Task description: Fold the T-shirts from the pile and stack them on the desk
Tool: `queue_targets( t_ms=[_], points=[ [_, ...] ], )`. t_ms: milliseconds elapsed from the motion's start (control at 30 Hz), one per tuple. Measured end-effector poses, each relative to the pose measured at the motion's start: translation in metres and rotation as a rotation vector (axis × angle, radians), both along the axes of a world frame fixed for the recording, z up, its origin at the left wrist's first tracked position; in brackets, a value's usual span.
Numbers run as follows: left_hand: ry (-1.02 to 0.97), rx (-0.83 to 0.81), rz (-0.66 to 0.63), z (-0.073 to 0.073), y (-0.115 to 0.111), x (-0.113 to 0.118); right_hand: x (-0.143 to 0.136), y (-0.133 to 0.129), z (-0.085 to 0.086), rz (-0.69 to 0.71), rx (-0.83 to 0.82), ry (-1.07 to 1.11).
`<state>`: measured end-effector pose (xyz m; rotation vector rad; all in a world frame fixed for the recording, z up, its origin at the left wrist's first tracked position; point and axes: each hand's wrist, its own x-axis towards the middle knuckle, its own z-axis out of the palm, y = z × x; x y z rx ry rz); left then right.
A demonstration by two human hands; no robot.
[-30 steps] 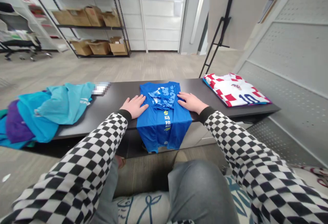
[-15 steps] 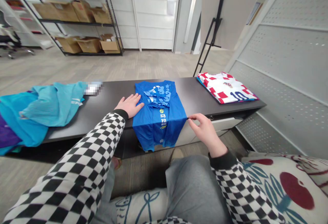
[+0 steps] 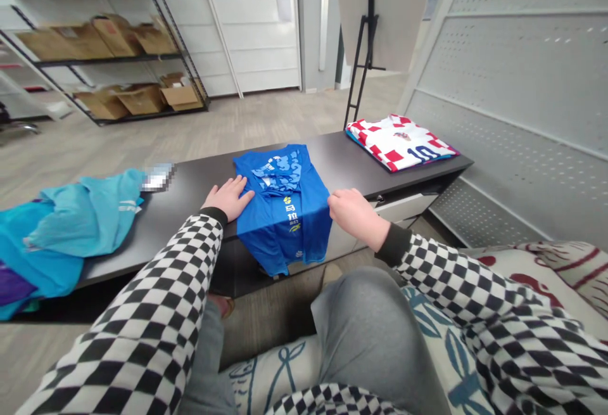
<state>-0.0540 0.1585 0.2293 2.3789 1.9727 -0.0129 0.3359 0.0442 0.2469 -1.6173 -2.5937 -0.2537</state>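
A blue T-shirt, partly folded, lies on the dark bench, its lower part hanging over the front edge. White and yellow lettering runs down its middle, and a pale patterned part is folded over near the top. My left hand rests flat with fingers spread, the fingertips on the shirt's left edge. On the other side, my right hand is closed in a pinch on the shirt's right edge, near the bench front.
The dark bench spans the view. Crumpled turquoise and purple shirts lie at its left end beside a blurred item. A folded red-and-white checked jersey tops a stack at right. A perforated panel stands beyond it.
My view has turned slightly to the right. My right hand has closed on the shirt's right edge, while my left hand stays flat at the left edge.
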Motion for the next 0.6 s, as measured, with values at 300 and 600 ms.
queue_targets(
  t_ms=[300,600],
  points=[
    [-0.038,-0.011,0.01,0.003,-0.002,0.004,0.01,0.014,0.005,0.105,0.044,-0.166],
    [-0.071,0.01,0.003,-0.001,-0.002,0.003,0.02,0.006,0.013,0.134,0.073,-0.134]
  ],
)
